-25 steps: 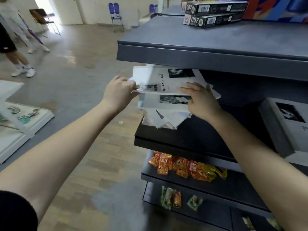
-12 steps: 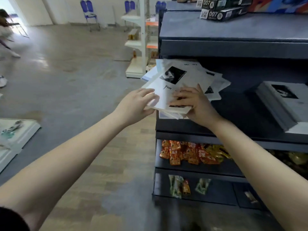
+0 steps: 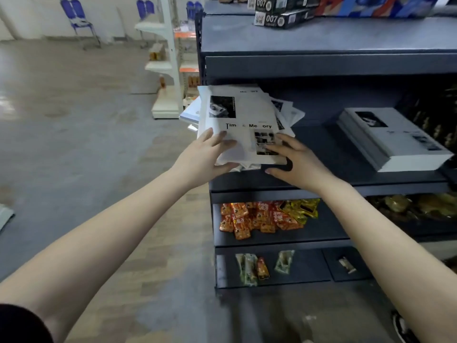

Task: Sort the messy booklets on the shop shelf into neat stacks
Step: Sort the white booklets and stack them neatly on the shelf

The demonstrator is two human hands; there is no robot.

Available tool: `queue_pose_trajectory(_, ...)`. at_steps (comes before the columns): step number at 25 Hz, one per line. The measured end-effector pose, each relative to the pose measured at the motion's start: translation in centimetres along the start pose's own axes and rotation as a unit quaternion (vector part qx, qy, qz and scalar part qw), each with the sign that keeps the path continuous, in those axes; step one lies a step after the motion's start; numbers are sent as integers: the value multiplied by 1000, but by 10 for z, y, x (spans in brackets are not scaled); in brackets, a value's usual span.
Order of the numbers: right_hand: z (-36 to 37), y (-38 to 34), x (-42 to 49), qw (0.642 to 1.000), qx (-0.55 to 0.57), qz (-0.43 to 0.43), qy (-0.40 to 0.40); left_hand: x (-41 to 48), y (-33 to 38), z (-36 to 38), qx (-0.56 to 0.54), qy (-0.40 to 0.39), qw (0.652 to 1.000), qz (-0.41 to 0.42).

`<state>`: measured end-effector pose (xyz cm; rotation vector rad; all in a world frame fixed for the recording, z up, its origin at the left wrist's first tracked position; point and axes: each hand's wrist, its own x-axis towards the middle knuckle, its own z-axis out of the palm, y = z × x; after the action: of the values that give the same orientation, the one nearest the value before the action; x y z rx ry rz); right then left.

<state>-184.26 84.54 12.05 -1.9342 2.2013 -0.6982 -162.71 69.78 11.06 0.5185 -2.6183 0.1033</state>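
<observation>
Hands both at messy booklets (image 3: pixel 244 120), heaped at left end of shelf (image 3: pixel 321 154). Grip: left hand (image 3: pixel 200 159) pinches pile's near-left corner, fingers on top cover, thumb beneath. Contact: right hand (image 3: pixel 294 162) spread, straight fingers resting on near-right corner. Neat stack (image 3: pixel 390 139) toward shelf's right end.

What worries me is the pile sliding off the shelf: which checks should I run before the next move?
1. Left hand grip on the near corner of the messy pile: ok, thumb under, fingers on top.
2. Right hand steadying the top booklet: ok, fingers rest on its cover.
3. Pile edges flush: not ok, booklets fan out on both sides.
4. Pile fully on the shelf: not ok, its left side overhangs the end.
5. Bare shelf between pile and neat stack: ok.
6. Number of booklets: cannot tell.
</observation>
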Motion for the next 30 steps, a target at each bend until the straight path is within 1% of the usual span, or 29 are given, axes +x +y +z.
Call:
queue_pose_trajectory(3,-1,-9,2,1000,-1,-8,-26,5,9,1,5,5,1000,-10)
queue_pose_trajectory(5,3,-15,9,999,-33,-19,-10,6,12,-2,-3,17,1000,-9)
queue_pose_trajectory(9,12,-6,17,998,-6,-17,64,13,24,-6,11,34,999,-18)
queue_pose_trajectory(12,11,14,17,986,-17,-59,153,24,40,-9,-15,19,998,-53)
queue_pose_trajectory(14,5,31,19,982,-11,-65,177,36,53,-6,-35,4,997,-73)
queue_pose_trajectory(18,-19,76,23,972,11,-97,215,72,83,10,-52,13,993,-103)
queue_pose_trajectory(21,-46,116,21,969,0,-105,222,106,107,27,-34,20,995,-89)
queue_pose_trajectory(26,-91,195,3,972,-34,-91,214,171,161,66,-42,33,997,-56)
queue_pose_trajectory(30,-125,265,-29,969,-77,-77,222,219,214,107,-74,72,995,8)
